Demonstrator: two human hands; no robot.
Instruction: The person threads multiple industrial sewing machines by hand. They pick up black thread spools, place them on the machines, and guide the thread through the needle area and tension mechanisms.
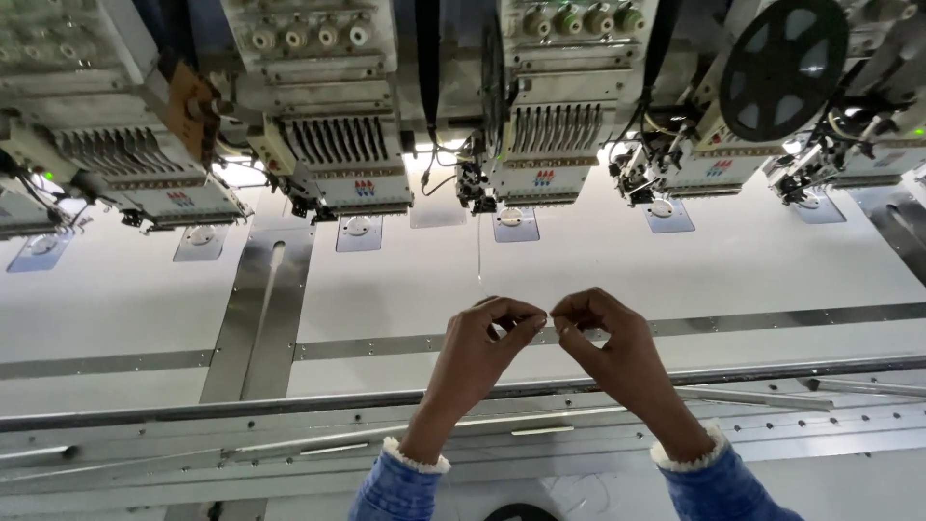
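Hands meet over the white table (675, 260) of a multi-head embroidery machine, where a person in blue denim sleeves with pale fleece cuffs works a fine thread (478, 260). The left hand (487, 338) and the right hand (603, 333) are raised side by side, fingertips almost touching, each pinched shut on the thread between thumb and forefinger. The strand runs up from the left hand toward the embroidery head (540, 125) directly above, thin and hard to follow against the table. Other heads stand in a row to either side, and a black reel (783, 56) is mounted at upper right. A metal rail (289, 400) crosses the frame below the wrists.
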